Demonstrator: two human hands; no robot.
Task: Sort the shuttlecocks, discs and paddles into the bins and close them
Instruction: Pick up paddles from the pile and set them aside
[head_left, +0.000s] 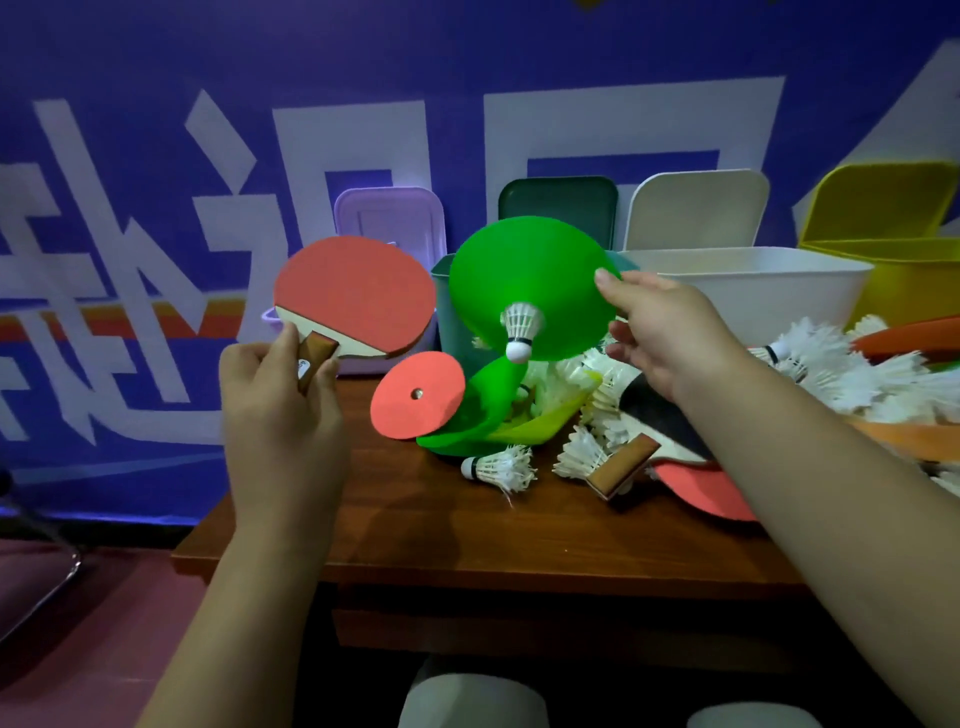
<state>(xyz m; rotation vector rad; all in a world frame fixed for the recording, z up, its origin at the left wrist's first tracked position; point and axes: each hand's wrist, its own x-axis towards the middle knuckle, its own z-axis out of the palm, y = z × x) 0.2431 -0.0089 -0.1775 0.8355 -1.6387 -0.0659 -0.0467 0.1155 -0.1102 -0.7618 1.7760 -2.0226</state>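
Now, the left hand (275, 395) curls round the handle of a red paddle (358, 291), held up before the purple bin (363, 364), while the right hand (670, 332) pinches the rim of a tilted green disc (530, 275) before the teal bin (441, 291). A shuttlecock (521, 330) shows against the disc's face. A shuttlecock pile (857, 374), a small red disc (418, 395) and another paddle (649, 415) lie on the table (467, 540).

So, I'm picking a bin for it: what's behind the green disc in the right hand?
The teal bin, its dark green lid upright above. The green disc, held by the right hand, covers the bin's mouth, so its contents cannot be seen.
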